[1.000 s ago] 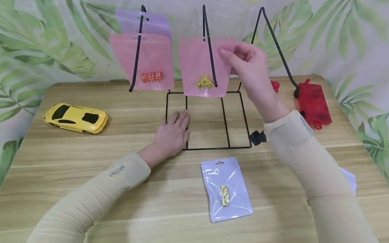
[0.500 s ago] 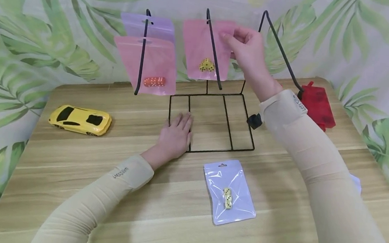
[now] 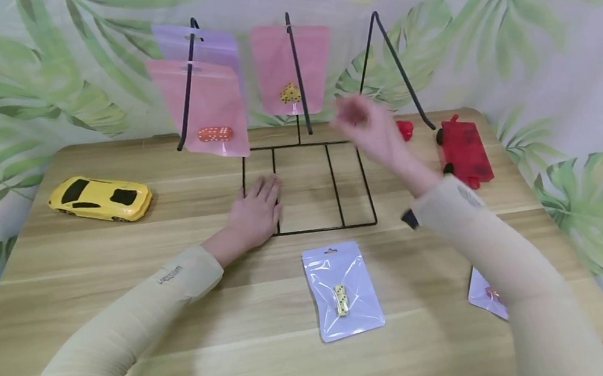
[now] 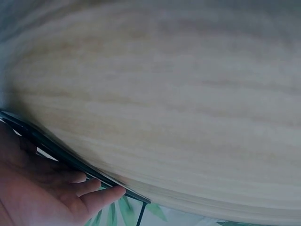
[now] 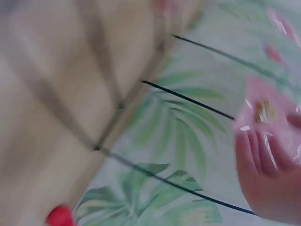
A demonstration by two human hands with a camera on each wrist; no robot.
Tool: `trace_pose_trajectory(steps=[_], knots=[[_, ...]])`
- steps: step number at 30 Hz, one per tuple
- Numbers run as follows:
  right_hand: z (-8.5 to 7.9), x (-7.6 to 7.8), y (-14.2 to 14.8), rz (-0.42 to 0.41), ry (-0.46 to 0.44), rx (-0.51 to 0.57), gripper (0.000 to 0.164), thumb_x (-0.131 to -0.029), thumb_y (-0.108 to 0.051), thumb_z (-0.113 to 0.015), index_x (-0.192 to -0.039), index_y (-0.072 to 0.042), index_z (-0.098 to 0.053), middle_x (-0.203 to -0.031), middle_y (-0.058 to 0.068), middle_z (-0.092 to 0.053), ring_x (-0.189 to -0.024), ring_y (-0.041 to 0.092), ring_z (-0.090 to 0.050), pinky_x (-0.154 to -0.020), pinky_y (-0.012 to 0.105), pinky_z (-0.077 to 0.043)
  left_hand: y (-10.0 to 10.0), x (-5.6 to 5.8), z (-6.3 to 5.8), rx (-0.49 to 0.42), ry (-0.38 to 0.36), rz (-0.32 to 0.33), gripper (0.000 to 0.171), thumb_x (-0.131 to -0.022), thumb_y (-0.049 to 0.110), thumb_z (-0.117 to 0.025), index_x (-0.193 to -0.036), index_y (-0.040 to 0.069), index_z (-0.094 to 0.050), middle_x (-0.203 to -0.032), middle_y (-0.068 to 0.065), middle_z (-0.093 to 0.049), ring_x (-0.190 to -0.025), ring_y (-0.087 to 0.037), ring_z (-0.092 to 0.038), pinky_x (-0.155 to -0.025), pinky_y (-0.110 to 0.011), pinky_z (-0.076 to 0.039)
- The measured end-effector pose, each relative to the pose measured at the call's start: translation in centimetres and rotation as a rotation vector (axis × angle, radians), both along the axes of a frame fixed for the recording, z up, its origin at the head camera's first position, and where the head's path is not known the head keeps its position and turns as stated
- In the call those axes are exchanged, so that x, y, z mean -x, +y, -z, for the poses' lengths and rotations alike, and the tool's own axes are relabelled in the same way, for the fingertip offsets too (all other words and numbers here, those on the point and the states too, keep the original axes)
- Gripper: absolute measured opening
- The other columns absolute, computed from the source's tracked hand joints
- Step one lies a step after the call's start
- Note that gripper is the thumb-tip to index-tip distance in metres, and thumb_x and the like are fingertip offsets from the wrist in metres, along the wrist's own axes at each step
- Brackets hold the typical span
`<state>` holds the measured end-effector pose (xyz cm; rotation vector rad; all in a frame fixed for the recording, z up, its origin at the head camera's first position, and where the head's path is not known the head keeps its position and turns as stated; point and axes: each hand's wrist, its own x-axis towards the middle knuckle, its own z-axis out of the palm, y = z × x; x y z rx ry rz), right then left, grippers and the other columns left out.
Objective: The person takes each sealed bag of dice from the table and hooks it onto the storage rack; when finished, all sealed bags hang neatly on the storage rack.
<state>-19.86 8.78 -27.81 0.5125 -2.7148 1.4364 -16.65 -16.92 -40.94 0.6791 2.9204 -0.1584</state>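
My left hand (image 3: 254, 214) lies flat with its fingers straight on the left part of the black wire rack's base (image 3: 308, 231). My right hand (image 3: 369, 131), blurred, is in the air just right of the middle hook (image 3: 298, 73), apart from the pink pouch with yellow dice (image 3: 313, 62) that hangs there. Its fingers are loosely bent and hold nothing. In the right wrist view, that pouch (image 5: 261, 94) shows close by the fingers. From the left hook (image 3: 187, 92) hang a pink pouch with orange dice (image 3: 212, 101) and a purple pouch (image 3: 222, 47) behind it.
A purple pouch with pale dice (image 3: 343, 292) lies in front of the rack. Another purple pouch (image 3: 482, 290) is partly under the right forearm. A yellow toy car (image 3: 101, 199) stands at left, a red toy vehicle (image 3: 466, 149) at right. The right hook (image 3: 402, 70) bears no pouch.
My right hand raised the pink pouch with yellow dice up along the middle hook, then let go and drew back to the right and down. My left hand stays on the rack's base.
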Motion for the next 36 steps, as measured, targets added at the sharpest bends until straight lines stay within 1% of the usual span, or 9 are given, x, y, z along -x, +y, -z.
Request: trace_pose_trajectory(steps=[4,7,9,15,21,25,30,33,36], knots=[[4.9,-5.9,1.3,-0.203,-0.057,-0.357,0.029,-0.087,-0.027,-0.073,-0.108,-0.006,-0.068,-0.099,0.009,-0.07,-0.089,0.021,-0.063,-0.078,0.033,-0.053,-0.6,0.2,0.1,0.019,-0.013,-0.004,0.06,-0.106,0.036,-0.02,-0.158,0.008,-0.011,-0.167,-0.008,-0.011,-0.154,-0.032,-0.016,-0.118,-0.061,-0.028],[7.7,-9.5,1.6,-0.263,-0.123,-0.547,0.051,-0.076,-0.042,-0.082,-0.112,-0.009,-0.066,-0.101,0.005,-0.067,-0.09,0.018,-0.06,-0.079,0.035,-0.053,-0.9,0.4,0.1,0.02,-0.013,-0.004,0.06,-0.106,0.036,-0.02,-0.159,0.008,-0.01,-0.167,-0.008,-0.01,-0.154,-0.032,-0.016,-0.117,-0.062,-0.027],[8.9,-10.7,1.5,-0.274,-0.142,-0.621,0.069,-0.07,-0.05,-0.085,-0.121,-0.009,-0.062,-0.109,0.006,-0.063,-0.095,0.018,-0.059,-0.085,0.036,-0.053,-1.1,0.6,0.0,0.018,-0.005,-0.001,0.06,-0.106,0.036,-0.02,-0.158,0.008,-0.01,-0.167,-0.008,-0.011,-0.154,-0.032,-0.017,-0.117,-0.062,-0.028],[9.7,-11.0,0.1,-0.324,-0.116,-0.731,0.093,-0.057,-0.053,-0.091,-0.131,-0.011,-0.053,-0.119,0.009,-0.057,-0.104,0.021,-0.057,-0.093,0.04,-0.053,-1.3,1.2,-0.2,0.019,-0.012,-0.007,0.06,-0.106,0.036,-0.02,-0.158,0.007,-0.01,-0.167,-0.008,-0.011,-0.154,-0.032,-0.017,-0.117,-0.062,-0.028],[8.9,-10.4,-0.8,-0.328,-0.237,-0.846,0.083,-0.055,-0.049,-0.093,-0.12,-0.015,-0.054,-0.114,0.006,-0.056,-0.106,0.02,-0.054,-0.092,0.038,-0.052,-0.8,1.1,0.0,0.012,-0.023,-0.004,0.061,-0.106,0.036,-0.021,-0.158,0.007,-0.011,-0.167,-0.008,-0.011,-0.154,-0.032,-0.018,-0.117,-0.061,-0.029],[9.3,-10.0,0.2,-0.331,-0.306,-0.735,0.049,-0.066,-0.036,-0.089,-0.1,-0.015,-0.059,-0.095,-0.001,-0.059,-0.089,0.015,-0.054,-0.079,0.031,-0.049,-0.5,1.0,0.5,-0.006,-0.012,0.008,0.06,-0.106,0.035,-0.022,-0.158,0.007,-0.012,-0.167,-0.009,-0.013,-0.153,-0.032,-0.02,-0.116,-0.062,-0.029],[9.2,-10.3,2.8,-0.407,-0.369,-0.32,0.017,-0.081,-0.021,-0.078,-0.087,-0.013,-0.064,-0.082,-0.003,-0.063,-0.074,0.008,-0.052,-0.068,0.021,-0.044,-0.6,1.1,0.6,-0.018,0.013,0.02,0.059,-0.106,0.033,-0.023,-0.158,0.005,-0.015,-0.166,-0.011,-0.016,-0.152,-0.034,-0.022,-0.115,-0.064,-0.03],[7.0,-11.1,4.5,-0.378,-0.376,-0.116,0.015,-0.085,-0.017,-0.075,-0.094,-0.007,-0.068,-0.086,-0.001,-0.067,-0.075,0.007,-0.058,-0.068,0.021,-0.05,-0.7,1.1,0.5,-0.025,0.013,0.022,0.06,-0.106,0.034,-0.024,-0.158,0.005,-0.016,-0.166,-0.011,-0.016,-0.152,-0.034,-0.023,-0.115,-0.064,-0.03],[3.5,-12.0,6.2,-0.23,-0.269,0.066,0.015,-0.085,-0.011,-0.076,-0.096,-0.002,-0.072,-0.082,-0.003,-0.071,-0.07,0.006,-0.064,-0.064,0.022,-0.056,-0.9,1.1,0.6,-0.031,0.01,0.015,0.06,-0.106,0.034,-0.023,-0.158,0.005,-0.016,-0.166,-0.011,-0.016,-0.152,-0.035,-0.023,-0.115,-0.064,-0.03]])
